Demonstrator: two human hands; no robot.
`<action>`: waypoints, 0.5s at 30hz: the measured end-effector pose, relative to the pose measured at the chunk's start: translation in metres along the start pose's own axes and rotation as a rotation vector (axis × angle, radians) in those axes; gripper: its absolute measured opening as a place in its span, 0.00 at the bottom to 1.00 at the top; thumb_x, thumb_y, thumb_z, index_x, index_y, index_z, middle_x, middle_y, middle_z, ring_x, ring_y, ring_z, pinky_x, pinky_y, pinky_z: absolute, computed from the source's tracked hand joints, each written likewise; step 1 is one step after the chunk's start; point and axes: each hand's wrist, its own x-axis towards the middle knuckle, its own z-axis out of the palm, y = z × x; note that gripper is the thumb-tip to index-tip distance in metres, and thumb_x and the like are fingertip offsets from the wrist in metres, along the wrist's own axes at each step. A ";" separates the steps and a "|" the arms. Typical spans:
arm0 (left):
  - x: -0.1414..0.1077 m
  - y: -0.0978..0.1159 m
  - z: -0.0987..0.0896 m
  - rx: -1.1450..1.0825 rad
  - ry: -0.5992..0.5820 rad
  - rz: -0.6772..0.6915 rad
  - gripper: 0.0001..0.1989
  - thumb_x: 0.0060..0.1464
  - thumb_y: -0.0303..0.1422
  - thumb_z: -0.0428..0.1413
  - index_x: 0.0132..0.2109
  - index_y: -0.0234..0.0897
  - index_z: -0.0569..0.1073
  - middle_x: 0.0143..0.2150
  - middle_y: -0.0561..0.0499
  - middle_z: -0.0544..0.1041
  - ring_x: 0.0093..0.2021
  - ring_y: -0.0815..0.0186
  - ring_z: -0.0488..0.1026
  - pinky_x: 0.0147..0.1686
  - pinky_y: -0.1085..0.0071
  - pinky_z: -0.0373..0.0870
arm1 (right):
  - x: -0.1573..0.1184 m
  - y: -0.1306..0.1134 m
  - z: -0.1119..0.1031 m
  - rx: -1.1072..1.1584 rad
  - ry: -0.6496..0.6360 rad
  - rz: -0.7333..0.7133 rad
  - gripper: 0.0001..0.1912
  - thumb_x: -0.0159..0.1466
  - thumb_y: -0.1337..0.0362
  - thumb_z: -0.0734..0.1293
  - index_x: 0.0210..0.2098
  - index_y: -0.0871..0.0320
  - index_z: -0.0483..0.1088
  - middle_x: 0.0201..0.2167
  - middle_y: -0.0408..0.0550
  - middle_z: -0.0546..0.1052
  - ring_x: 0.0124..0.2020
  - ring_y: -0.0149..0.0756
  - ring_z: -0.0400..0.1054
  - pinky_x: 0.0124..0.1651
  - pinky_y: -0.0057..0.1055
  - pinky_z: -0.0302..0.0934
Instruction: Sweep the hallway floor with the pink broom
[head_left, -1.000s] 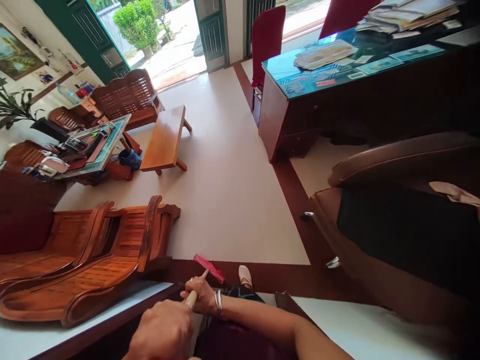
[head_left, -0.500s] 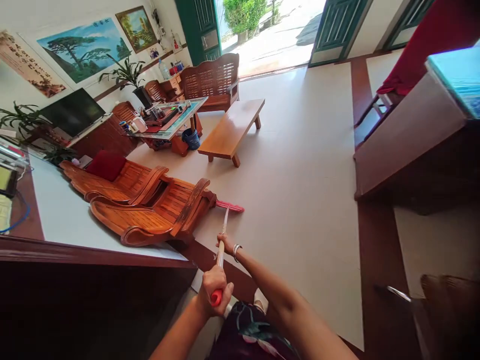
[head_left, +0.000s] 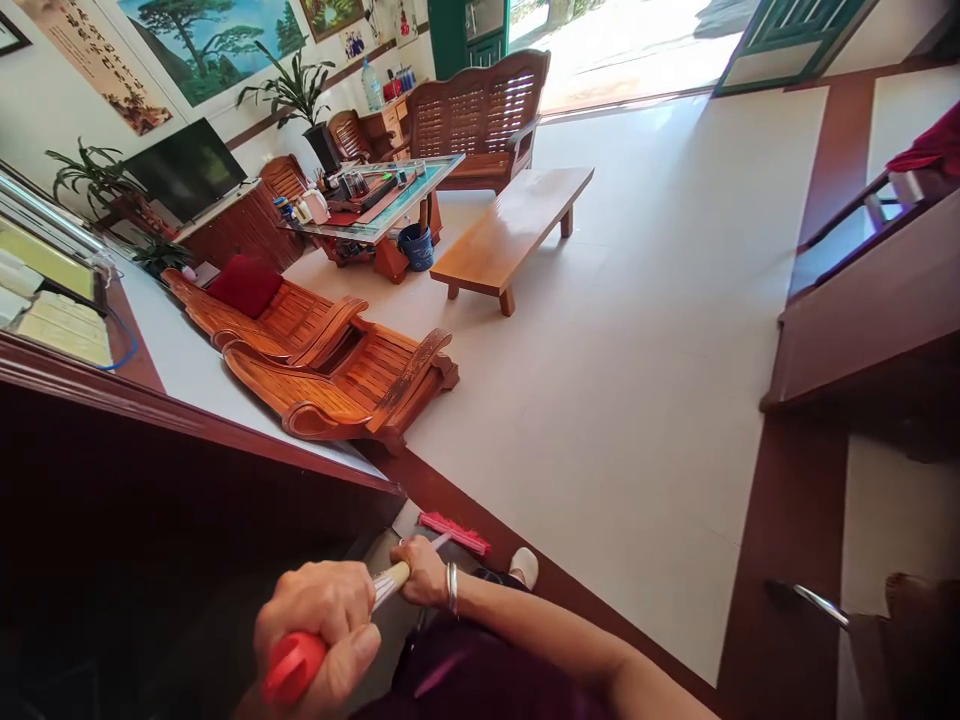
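Observation:
A broom with a pale stick slants across the lower part of the head view, its pink-red head point(head_left: 454, 533) down at the dark floor strip near my shoe. My left hand point(head_left: 319, 615) is wrapped round the top of the broom handle point(head_left: 391, 582), just behind its red end cap. Further down the stick, my right hand point(head_left: 420, 572) is closed on it too, with silver bangles at the wrist. Part of the stick is hidden by my right hand.
Wooden armchairs point(head_left: 337, 385) stand along the left wall. A low wooden bench point(head_left: 514, 235) is mid-floor, before a tea table point(head_left: 442, 180) and a blue bin point(head_left: 416, 248). A cabinet point(head_left: 870, 290) stands at right. An open doorway point(head_left: 637, 50) lies at the back.
The broom head has come from beside the armchair back toward my feet. Both hands have moved left with the stick, and the view has shifted.

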 end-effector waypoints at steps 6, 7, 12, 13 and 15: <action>-0.019 -0.013 -0.010 -0.015 -0.037 0.108 0.16 0.59 0.25 0.53 0.25 0.38 0.58 0.16 0.58 0.58 0.18 0.73 0.59 0.25 0.72 0.63 | 0.029 0.022 -0.044 -0.055 0.177 0.007 0.10 0.50 0.71 0.67 0.21 0.58 0.60 0.23 0.43 0.70 0.27 0.31 0.61 0.32 0.28 0.49; -0.024 -0.027 -0.007 -0.007 -0.029 0.132 0.16 0.58 0.24 0.53 0.25 0.38 0.57 0.17 0.58 0.58 0.18 0.73 0.59 0.25 0.72 0.63 | 0.039 0.032 -0.052 -0.054 0.199 0.005 0.11 0.52 0.72 0.67 0.20 0.58 0.58 0.23 0.43 0.69 0.27 0.30 0.61 0.33 0.27 0.50; -0.041 -0.116 0.011 0.028 0.051 0.157 0.17 0.58 0.27 0.54 0.25 0.38 0.54 0.19 0.57 0.58 0.21 0.73 0.57 0.25 0.71 0.59 | 0.082 0.079 -0.071 -0.006 0.198 0.107 0.16 0.57 0.70 0.67 0.21 0.57 0.54 0.23 0.40 0.63 0.28 0.30 0.56 0.35 0.28 0.51; -0.042 -0.128 0.011 0.047 0.059 0.128 0.18 0.59 0.27 0.53 0.25 0.38 0.54 0.19 0.56 0.59 0.21 0.73 0.58 0.25 0.72 0.58 | 0.086 0.083 -0.069 -0.003 0.186 0.129 0.17 0.57 0.70 0.67 0.21 0.57 0.53 0.22 0.39 0.61 0.28 0.29 0.55 0.35 0.28 0.50; -0.042 -0.134 0.005 0.071 0.069 0.062 0.18 0.60 0.27 0.53 0.24 0.38 0.54 0.19 0.56 0.59 0.22 0.73 0.58 0.25 0.73 0.58 | 0.086 0.082 -0.059 -0.021 0.169 0.147 0.18 0.55 0.71 0.67 0.20 0.56 0.51 0.20 0.38 0.59 0.26 0.29 0.54 0.33 0.28 0.49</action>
